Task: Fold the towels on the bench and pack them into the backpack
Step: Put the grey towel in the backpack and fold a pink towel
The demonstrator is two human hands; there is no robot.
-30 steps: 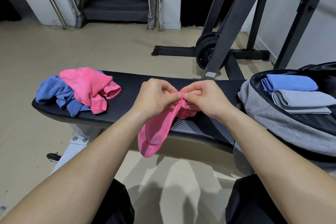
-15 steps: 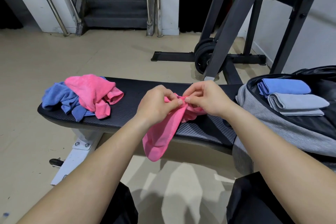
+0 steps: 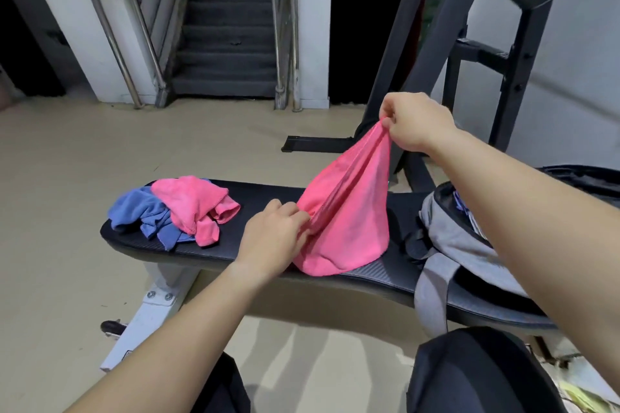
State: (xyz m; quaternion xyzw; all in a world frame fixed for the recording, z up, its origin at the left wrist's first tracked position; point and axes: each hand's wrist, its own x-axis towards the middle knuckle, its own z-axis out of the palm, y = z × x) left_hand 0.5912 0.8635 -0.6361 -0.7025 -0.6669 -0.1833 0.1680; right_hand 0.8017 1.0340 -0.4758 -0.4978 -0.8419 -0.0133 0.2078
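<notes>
Right fingers (image 3: 392,112) are high above the worktop (image 3: 268,193) and pinch the top corner of the held towel (image 3: 349,211). The towel hangs down and to the left from them, its lower end resting on the worktop.

Left fingers (image 3: 292,213) are low, just over the worktop, gripping the same towel at its left edge.

Left of the left fingers, and apart from them, is a heap on the worktop: the upper loose towel (image 3: 188,204) lies over the lower loose towel (image 3: 137,211).

Below and right of the right fingers, the backpack (image 3: 449,241) sits on the worktop end.

Behind the right fingers is the rack (image 3: 436,43). Far behind the left fingers is the staircase (image 3: 228,37).
</notes>
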